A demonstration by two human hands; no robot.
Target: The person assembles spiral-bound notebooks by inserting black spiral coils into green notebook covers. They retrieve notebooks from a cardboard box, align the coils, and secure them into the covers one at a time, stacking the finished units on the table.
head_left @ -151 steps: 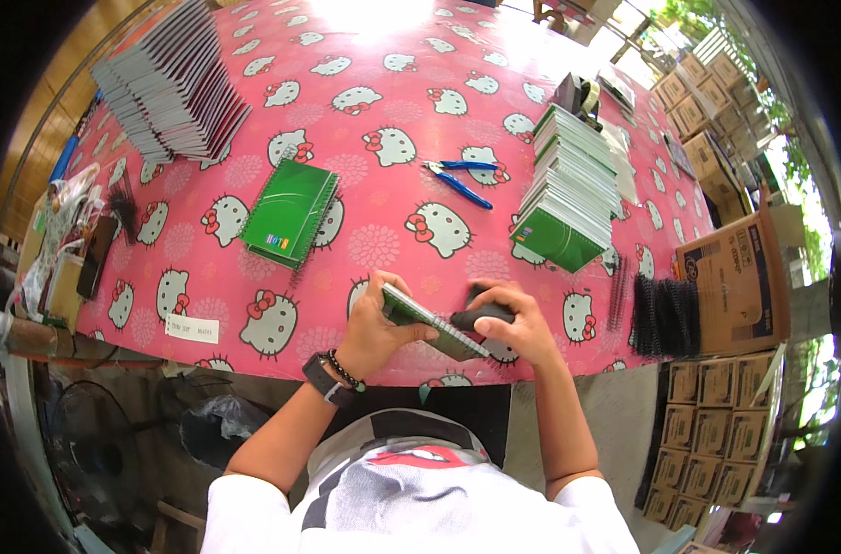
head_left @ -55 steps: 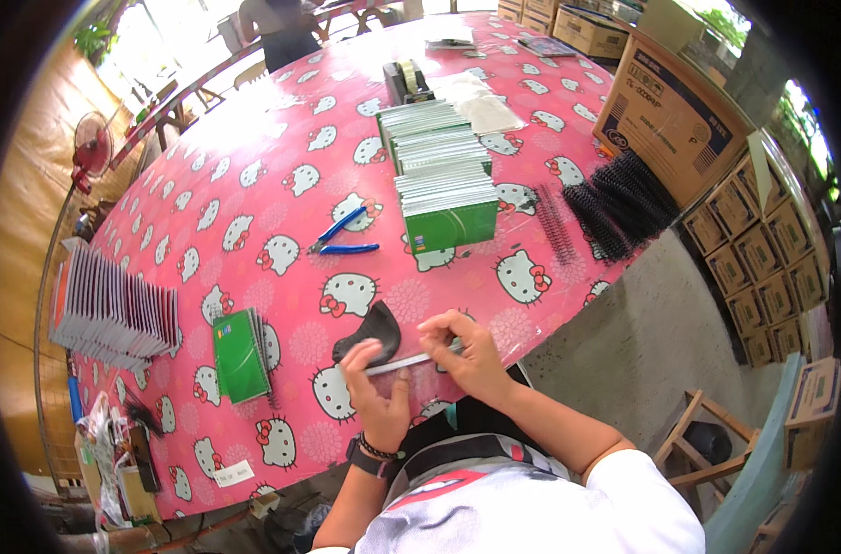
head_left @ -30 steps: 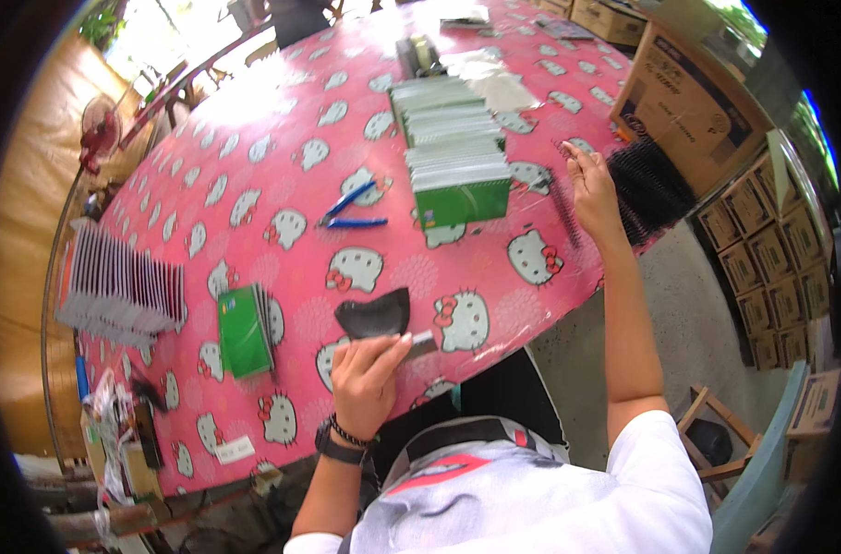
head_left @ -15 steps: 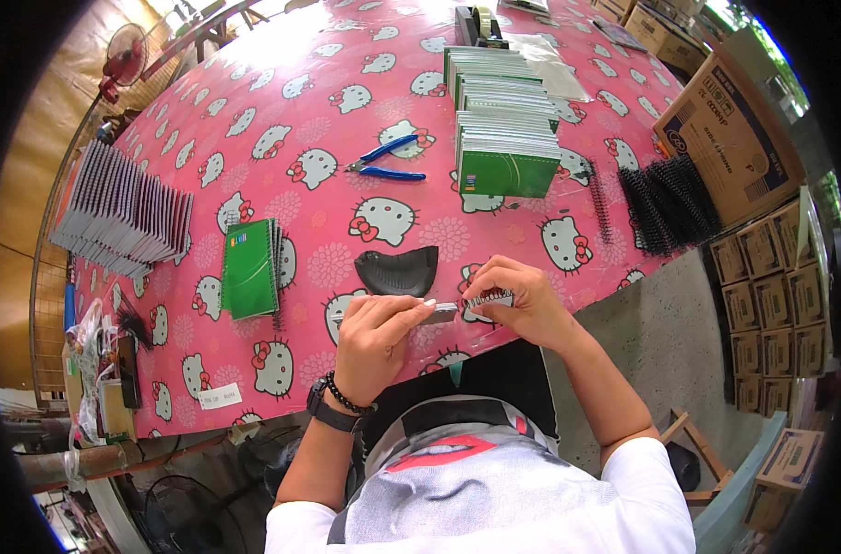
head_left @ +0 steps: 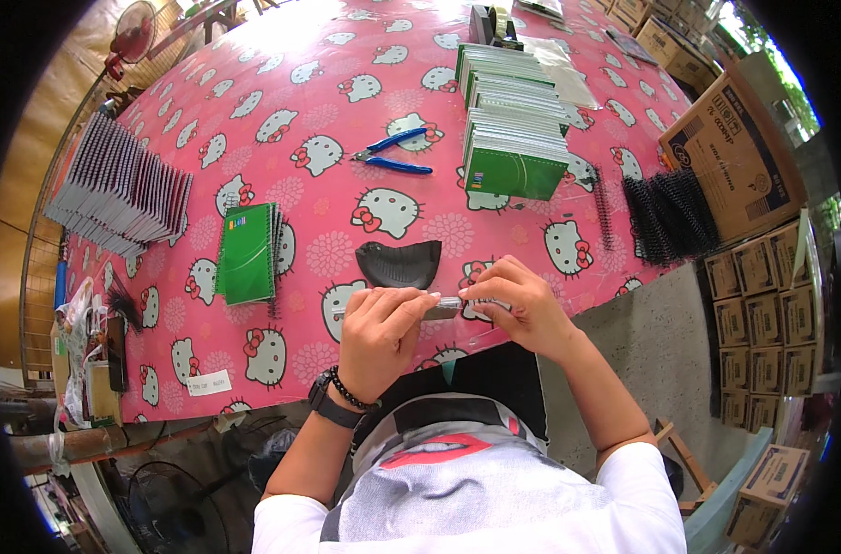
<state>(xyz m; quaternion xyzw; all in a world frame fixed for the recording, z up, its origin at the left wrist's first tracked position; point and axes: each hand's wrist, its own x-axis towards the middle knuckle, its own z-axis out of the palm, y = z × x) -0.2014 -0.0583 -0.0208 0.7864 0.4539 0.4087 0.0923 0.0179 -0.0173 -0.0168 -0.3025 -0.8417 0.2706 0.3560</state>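
Note:
My left hand [head_left: 381, 330], with a black watch and beads at its wrist, grips a small notebook [head_left: 443, 310] that I see edge-on near the table's front edge. At the notebook's right end, the thumb and fingers of my right hand [head_left: 524, 309] are pinched together at its edge. A spiral binding coil is at those fingertips, mostly hidden by them now. Just beyond the notebook lies a curved black piece [head_left: 399, 265] like a shallow scoop. Left of my hands, green-covered spiral notebooks [head_left: 248, 254] lie in a small pile.
Blue-handled pliers [head_left: 393, 155] lie farther back. Rows of green notebooks [head_left: 514, 162] stand behind to the right, near a heap of black coils [head_left: 670, 217] and a carton [head_left: 730, 152]. Bound notebooks [head_left: 120, 189] are stacked at the left. A white paper slip [head_left: 209, 383] lies near the front edge.
My right hand has moved slightly left, closer to the notebook's end, and its fingers now cover more of the coil. My left hand keeps its grip. The whole view has shifted a little.

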